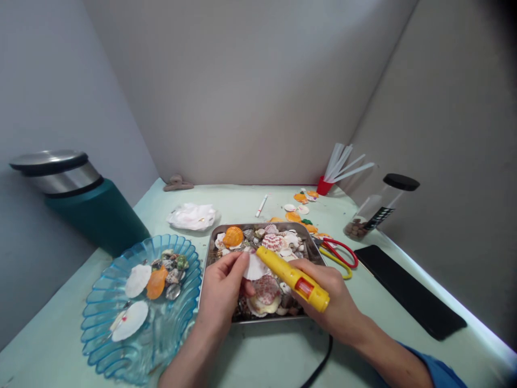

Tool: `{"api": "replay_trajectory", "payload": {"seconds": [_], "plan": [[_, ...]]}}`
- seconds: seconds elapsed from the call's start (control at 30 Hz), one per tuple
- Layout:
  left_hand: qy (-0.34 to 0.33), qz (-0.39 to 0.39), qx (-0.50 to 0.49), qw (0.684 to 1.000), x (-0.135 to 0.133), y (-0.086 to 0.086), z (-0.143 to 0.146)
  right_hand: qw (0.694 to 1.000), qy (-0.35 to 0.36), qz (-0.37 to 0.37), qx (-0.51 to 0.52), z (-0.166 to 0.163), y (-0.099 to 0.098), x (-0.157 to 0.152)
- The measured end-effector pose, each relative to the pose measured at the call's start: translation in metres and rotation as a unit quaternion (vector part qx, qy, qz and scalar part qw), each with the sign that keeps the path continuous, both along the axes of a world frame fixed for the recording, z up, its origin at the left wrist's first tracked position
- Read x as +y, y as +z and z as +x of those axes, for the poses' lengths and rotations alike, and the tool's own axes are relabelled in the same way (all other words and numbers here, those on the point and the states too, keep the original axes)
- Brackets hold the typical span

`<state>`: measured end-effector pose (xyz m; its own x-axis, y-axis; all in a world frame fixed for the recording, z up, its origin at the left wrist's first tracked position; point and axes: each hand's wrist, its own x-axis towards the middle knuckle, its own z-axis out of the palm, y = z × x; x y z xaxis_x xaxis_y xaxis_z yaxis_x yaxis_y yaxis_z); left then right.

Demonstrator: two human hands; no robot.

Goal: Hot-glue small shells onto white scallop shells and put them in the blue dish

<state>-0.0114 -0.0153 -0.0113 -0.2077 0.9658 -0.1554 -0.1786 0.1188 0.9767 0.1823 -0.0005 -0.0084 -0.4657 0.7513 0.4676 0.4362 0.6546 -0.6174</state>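
My left hand pinches a white scallop shell between thumb and fingers. Wrapped round a yellow hot glue gun is my right hand; the gun's nozzle points at the shell's upper edge, and whether they touch I cannot tell. A black cord trails below that hand. Both hands are over a metal tray full of mixed shells, among them an orange scallop shell and a large speckled one.
A blue scalloped plate with shells stands left, beside a teal bottle. Crumpled white tissue lies behind. Red-and-yellow-handled scissors, loose orange shells, a red cup of glue sticks, a jar and a black phone-like slab are right.
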Motion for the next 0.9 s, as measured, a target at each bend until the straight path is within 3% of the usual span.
{"api": "replay_trajectory", "payload": {"seconds": [0.6, 0.9], "plan": [[0.007, 0.004, 0.059, 0.998, -0.0018, 0.0014, 0.0008, 1.0, 0.002, -0.023, -0.003, -0.0039, 0.0049, 0.0011], [0.008, 0.018, 0.069, 0.997, -0.0038, 0.003, -0.0007, 0.999, -0.021, 0.014, 0.037, -0.0043, 0.0047, -0.0013]]}}
